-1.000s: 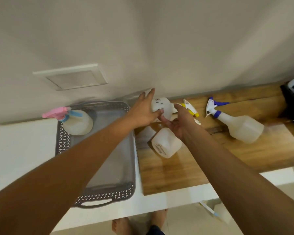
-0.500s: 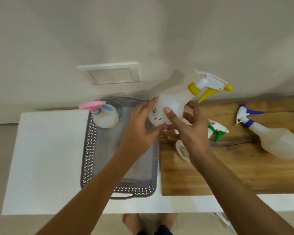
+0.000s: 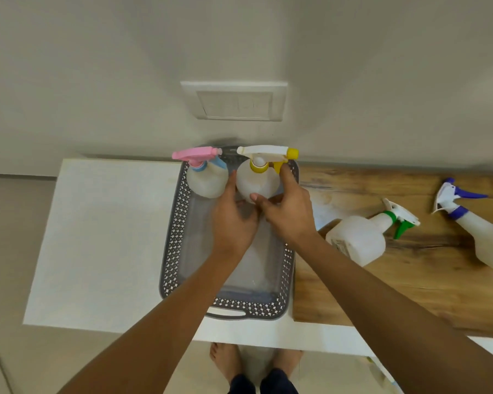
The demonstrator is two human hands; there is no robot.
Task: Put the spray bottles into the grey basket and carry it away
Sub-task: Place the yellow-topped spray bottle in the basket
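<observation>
The grey basket (image 3: 173, 245) with a perforated wall sits on the white table. A spray bottle with a pink trigger (image 3: 204, 177) stands upright in its far left corner. Beside it stands a bottle with a yellow and white trigger (image 3: 258, 177), upright in the far right corner. My left hand (image 3: 234, 220) and my right hand (image 3: 288, 214) both grip this yellow-trigger bottle at its lower body. A green-trigger bottle (image 3: 359, 240) lies on its side on the wooden board. A blue-trigger bottle (image 3: 484, 237) lies further right.
The white table (image 3: 103, 240) reaches left of the basket. The wooden board (image 3: 410, 291) lies to the basket's right. The wall with a white switch plate (image 3: 235, 100) rises just behind the basket. My bare feet show below the table edge.
Both hands carried the yellow-trigger bottle from above the board leftward and down, and it now stands upright in the basket beside the pink one. The view shifted left.
</observation>
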